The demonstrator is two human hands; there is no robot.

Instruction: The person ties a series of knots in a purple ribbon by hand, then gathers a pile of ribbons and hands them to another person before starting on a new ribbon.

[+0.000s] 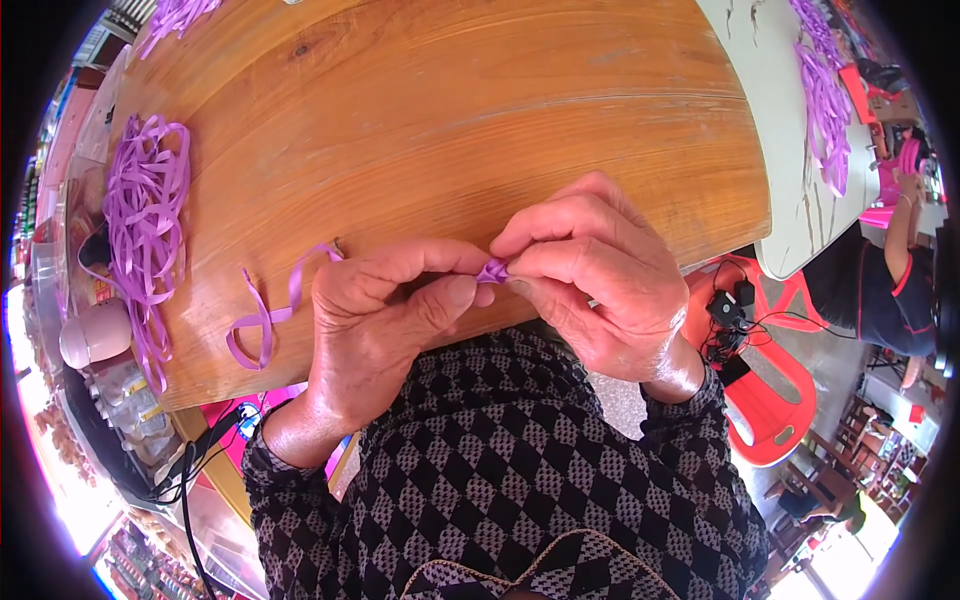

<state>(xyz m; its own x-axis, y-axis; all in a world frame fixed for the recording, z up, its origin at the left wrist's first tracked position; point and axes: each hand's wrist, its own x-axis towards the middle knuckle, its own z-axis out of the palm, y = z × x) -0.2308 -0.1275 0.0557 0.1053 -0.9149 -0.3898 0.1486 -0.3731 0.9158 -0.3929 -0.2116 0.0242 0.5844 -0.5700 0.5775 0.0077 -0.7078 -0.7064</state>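
Observation:
Between my fingertips, just over the near edge of the wooden table (450, 110), is a small folded or knotted bit of purple ribbon (493, 271). My left hand (385, 310) pinches its left side with thumb and forefinger. From the right, my right hand (605, 275) pinches the same piece, its fingers bunched together. A loose ribbon tail (262, 318) curls on the wood to the left of my left hand and runs toward it. How the ribbon passes through my left palm is hidden.
A heap of purple ribbon (148, 215) hangs over the table's left edge, beside a pale pink rounded object (97, 335). More purple ribbon (826, 110) lies on a white table (790, 215) at right. A red plastic stool (775, 400) holds black adapters and cables (727, 310). Another person (895, 270) is at far right.

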